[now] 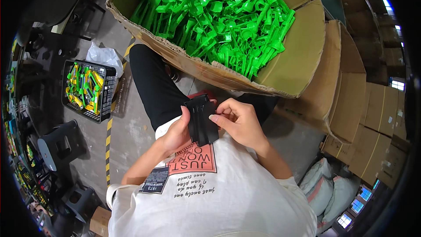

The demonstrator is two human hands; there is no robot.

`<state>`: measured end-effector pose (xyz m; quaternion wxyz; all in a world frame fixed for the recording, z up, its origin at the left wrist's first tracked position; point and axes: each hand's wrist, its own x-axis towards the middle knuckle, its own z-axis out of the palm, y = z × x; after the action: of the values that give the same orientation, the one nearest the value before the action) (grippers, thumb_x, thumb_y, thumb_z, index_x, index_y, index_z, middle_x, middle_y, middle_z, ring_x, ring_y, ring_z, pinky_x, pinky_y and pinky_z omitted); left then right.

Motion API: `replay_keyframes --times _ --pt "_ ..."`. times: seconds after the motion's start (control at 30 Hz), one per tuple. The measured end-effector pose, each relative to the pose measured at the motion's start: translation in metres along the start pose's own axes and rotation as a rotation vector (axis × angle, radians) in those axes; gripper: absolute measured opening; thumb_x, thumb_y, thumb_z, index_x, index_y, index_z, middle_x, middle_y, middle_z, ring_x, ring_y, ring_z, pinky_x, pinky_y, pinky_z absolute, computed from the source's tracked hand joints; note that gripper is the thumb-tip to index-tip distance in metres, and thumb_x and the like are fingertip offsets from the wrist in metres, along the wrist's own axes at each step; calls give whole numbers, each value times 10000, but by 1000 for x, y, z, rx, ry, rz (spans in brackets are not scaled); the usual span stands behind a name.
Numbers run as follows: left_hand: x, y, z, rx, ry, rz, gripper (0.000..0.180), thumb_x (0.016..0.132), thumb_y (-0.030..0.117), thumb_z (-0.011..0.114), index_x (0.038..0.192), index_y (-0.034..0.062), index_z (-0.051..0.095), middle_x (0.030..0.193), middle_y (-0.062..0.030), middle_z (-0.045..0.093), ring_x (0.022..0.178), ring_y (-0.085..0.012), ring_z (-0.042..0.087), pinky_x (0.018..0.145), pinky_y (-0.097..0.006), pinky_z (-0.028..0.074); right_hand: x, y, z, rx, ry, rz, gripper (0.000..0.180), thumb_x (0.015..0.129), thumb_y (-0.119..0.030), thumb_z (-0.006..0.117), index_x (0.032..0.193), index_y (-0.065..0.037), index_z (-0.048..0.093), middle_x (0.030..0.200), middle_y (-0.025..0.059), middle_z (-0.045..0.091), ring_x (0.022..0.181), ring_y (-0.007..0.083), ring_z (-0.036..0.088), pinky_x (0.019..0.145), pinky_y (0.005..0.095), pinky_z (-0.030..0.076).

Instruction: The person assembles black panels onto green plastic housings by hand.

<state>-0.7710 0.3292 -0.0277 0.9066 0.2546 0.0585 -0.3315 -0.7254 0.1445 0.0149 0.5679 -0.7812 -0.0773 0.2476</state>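
A flat black plastic part [201,119] is held upright over the lap, clasped from behind by the left hand [177,134] & pinched at its edge by the right hand [239,120], w/ the cardboard box [298,61] of green plastic pieces [215,13] kept just in front, prob. for easy reach.

A flat plastic part [201,120] sits between the left hand [177,134] and right hand [239,120], above the lap. Ahead stands an open cardboard box [289,68] full of plastic pieces [219,15]. A crate [87,90] rests on the floor to the left, stacked cartons [364,105] to the right.
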Motion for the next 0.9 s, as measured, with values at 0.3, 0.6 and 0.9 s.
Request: replay_keyframes --times 0.3,0.6,0.9 --pt "-3 -8 -8 -8 -148 -36 931 824 745 209 1492 102 121 1428 -100 369 1300 -204 401 1061 -371 354 -17 5 3 36 71 -13 138 825 -39 690 826 -10 555 739 2 558 611 43 554 521 192 404" --pt "-2 -10 6 37 58 47 729 883 514 535 1421 84 295 1286 -74 473 1172 -170 496 990 -323 422 -20 8 5 -90 111 -224 148 801 -29 711 854 -9 574 741 9 522 613 54 465 521 207 360" --pt "1 -4 15 111 212 18 571 844 216 709 1304 56 411 1146 -68 569 1019 -155 581 902 -303 484 -22 12 10 141 177 -53 147 801 -31 713 808 0 569 717 26 580 558 48 516 485 205 392"
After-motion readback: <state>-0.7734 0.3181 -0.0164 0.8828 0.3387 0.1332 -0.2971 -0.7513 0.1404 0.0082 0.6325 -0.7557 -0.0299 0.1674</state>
